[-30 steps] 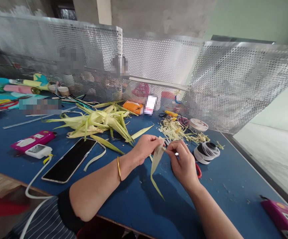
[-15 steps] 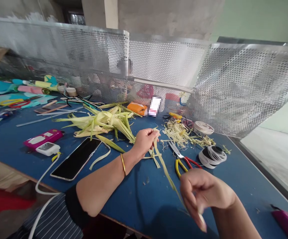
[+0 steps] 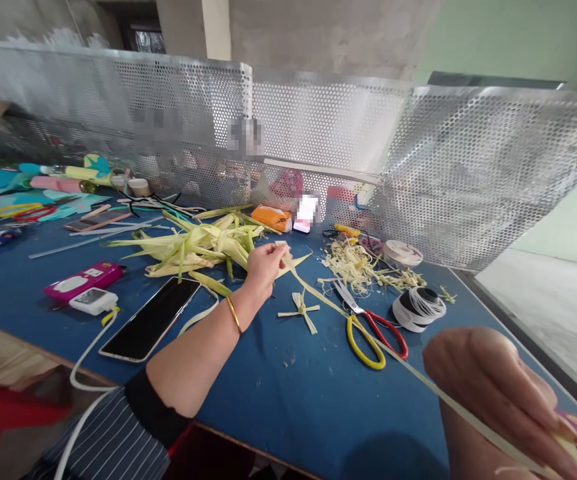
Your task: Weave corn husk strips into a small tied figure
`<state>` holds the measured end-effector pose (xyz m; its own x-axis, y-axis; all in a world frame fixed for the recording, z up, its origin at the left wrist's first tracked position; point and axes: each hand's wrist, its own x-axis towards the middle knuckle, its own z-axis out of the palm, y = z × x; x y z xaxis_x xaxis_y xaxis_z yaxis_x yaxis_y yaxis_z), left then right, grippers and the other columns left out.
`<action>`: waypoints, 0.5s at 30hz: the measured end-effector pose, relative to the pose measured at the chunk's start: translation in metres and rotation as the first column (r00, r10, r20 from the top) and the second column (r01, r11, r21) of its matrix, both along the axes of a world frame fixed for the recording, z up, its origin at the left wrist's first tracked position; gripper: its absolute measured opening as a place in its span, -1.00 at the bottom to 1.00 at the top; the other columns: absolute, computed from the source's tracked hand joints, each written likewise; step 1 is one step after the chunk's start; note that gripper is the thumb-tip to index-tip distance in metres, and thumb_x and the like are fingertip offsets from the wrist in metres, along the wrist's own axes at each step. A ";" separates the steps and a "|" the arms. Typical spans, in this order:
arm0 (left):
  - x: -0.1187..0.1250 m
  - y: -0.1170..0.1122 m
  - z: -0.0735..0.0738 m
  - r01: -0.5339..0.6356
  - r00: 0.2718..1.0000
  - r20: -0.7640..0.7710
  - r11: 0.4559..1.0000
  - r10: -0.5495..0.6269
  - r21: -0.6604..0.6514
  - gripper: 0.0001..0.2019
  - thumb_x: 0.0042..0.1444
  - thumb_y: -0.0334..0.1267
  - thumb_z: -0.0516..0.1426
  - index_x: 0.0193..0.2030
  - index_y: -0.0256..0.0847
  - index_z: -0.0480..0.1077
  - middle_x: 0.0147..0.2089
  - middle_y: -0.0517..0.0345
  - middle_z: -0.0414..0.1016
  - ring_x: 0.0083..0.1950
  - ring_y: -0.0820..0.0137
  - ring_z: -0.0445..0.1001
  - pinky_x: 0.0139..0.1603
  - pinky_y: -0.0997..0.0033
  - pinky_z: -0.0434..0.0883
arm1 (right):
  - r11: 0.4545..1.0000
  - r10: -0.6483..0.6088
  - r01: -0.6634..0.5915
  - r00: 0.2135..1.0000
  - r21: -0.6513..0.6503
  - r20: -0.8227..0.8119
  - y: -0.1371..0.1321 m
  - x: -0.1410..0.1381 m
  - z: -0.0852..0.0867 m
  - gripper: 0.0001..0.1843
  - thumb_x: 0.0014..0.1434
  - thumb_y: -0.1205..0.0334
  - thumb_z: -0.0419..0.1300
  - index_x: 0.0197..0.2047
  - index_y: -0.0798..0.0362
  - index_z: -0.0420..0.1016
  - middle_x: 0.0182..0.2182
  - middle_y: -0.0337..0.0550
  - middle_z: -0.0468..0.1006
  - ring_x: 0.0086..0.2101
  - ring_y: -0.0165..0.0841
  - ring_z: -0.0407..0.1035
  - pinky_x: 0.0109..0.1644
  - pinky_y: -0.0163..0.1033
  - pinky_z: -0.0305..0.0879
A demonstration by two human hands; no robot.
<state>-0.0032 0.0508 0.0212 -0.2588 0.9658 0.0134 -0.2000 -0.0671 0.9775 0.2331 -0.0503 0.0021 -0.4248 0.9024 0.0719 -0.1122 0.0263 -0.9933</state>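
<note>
Between my hands a long strip of corn husk (image 3: 338,308) is stretched across the table. My left hand (image 3: 266,265) pinches its far end, beside the heap of green corn husks (image 3: 203,243). At the lower right, my right hand (image 3: 503,400) is closed on the near end, close to the camera. Under the strip lie scissors (image 3: 368,325) with one red and one yellow handle. A small knotted cross of husk strips (image 3: 300,308) rests on the blue table (image 3: 268,407) below my left hand.
Husk scraps (image 3: 351,263), a spool of white cord (image 3: 418,308) and a tape roll (image 3: 402,253) stand at the right. A phone (image 3: 152,319) and a magenta device (image 3: 84,281) with a white cable lie left. A perforated metal screen (image 3: 328,113) borders the back.
My right hand has moved right and toward the camera, drawing the husk strip taut. My left hand has shifted left, and the knotted cross and scissors now show more fully.
</note>
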 end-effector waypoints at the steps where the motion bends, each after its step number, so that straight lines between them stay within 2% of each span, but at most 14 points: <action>1: -0.004 0.002 0.002 -0.017 1.000 0.015 1.000 0.017 -0.005 -0.87 -0.07 -0.28 0.25 -0.52 -0.30 0.46 -0.59 0.22 0.41 -0.64 0.60 0.20 -0.66 0.57 0.01 | 0.998 -0.054 0.054 0.999 0.012 -0.001 -0.003 0.004 -0.001 -0.44 0.02 -0.37 0.24 -0.38 0.00 0.33 -0.60 -0.10 0.53 -0.57 -0.33 0.49 -0.54 -0.34 0.32; 5: -0.024 0.014 0.006 -0.096 0.992 0.078 0.995 0.098 -0.025 -0.82 -0.08 -0.25 0.27 -0.53 -0.28 0.38 -0.61 0.27 0.37 -0.65 0.63 0.20 -0.66 0.60 0.06 | 0.961 -0.269 0.270 0.963 0.056 -0.021 -0.018 0.028 -0.001 -0.46 0.02 -0.37 0.23 -0.40 -0.03 0.30 -0.66 -0.17 0.48 -0.63 -0.36 0.43 -0.59 -0.35 0.27; 8: -0.036 0.019 0.008 -0.103 0.986 0.125 0.994 0.107 -0.033 -0.82 -0.09 -0.29 0.27 -0.51 -0.27 0.34 -0.63 0.35 0.28 -0.66 0.67 0.14 -0.67 0.65 -0.03 | 0.921 -0.369 0.377 0.925 0.100 -0.092 -0.025 0.037 0.010 -0.45 -0.02 -0.37 0.24 -0.47 -0.06 0.22 -0.77 -0.34 0.31 -0.77 -0.46 0.24 -0.70 -0.40 0.13; 10: -0.037 0.018 0.010 -0.046 0.988 0.147 0.998 0.052 -0.043 -0.84 -0.10 -0.30 0.28 -0.49 -0.29 0.38 -0.62 0.36 0.27 -0.66 0.69 0.10 -0.69 0.65 -0.09 | 0.910 -0.381 0.401 0.909 0.109 -0.168 -0.023 0.033 0.021 -0.46 -0.06 -0.30 0.31 -0.51 -0.08 0.16 -0.81 -0.46 0.17 -0.84 -0.55 0.03 -0.78 -0.43 -0.01; 12: -0.033 0.013 0.013 0.060 0.985 0.165 0.997 -0.051 -0.055 -0.83 -0.12 -0.28 0.30 -0.46 -0.32 0.43 -0.59 0.31 0.32 -0.66 0.70 0.10 -0.69 0.66 -0.10 | 0.898 -0.414 0.435 0.884 0.061 -0.218 -0.013 0.025 0.032 -0.54 -0.06 -0.12 0.37 -0.50 -0.07 0.18 -0.78 -0.49 0.17 -0.85 -0.59 -0.08 -0.83 -0.45 -0.06; 13: -0.030 0.010 0.014 0.122 0.979 0.174 0.991 -0.110 -0.061 -0.82 -0.13 -0.27 0.31 -0.45 -0.33 0.45 -0.57 0.28 0.35 -0.65 0.70 0.12 -0.69 0.66 -0.08 | 0.873 -0.474 0.487 0.854 0.011 -0.214 -0.004 0.021 0.036 -0.64 -0.01 0.00 0.36 -0.45 -0.05 0.26 -0.72 -0.45 0.26 -0.82 -0.60 -0.04 -0.82 -0.46 0.00; 14: -0.026 0.007 0.015 0.177 0.970 0.182 0.982 -0.162 -0.069 -0.82 -0.14 -0.27 0.32 -0.46 -0.34 0.46 -0.56 0.25 0.37 -0.65 0.69 0.14 -0.69 0.66 -0.05 | 0.830 -0.553 0.555 0.808 -0.052 -0.204 0.007 0.019 0.039 -0.72 0.02 0.10 0.35 -0.44 -0.02 0.31 -0.68 -0.38 0.34 -0.78 -0.57 0.08 -0.77 -0.46 0.14; 15: -0.023 0.003 0.016 0.221 0.961 0.190 0.972 -0.203 -0.077 -0.81 -0.16 -0.27 0.33 -0.47 -0.34 0.46 -0.56 0.24 0.37 -0.65 0.68 0.16 -0.68 0.66 -0.01 | 0.743 -0.667 0.661 0.715 -0.106 -0.210 0.020 0.017 0.040 -0.79 0.03 0.20 0.34 -0.42 0.01 0.35 -0.64 -0.33 0.40 -0.72 -0.54 0.22 -0.69 -0.46 0.28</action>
<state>-0.0258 0.0537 0.0376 -0.0379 0.9932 -0.1101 -0.3719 0.0883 0.9241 0.2503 -0.0306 0.0421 0.3093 0.9489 0.0631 -0.2880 0.1567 -0.9447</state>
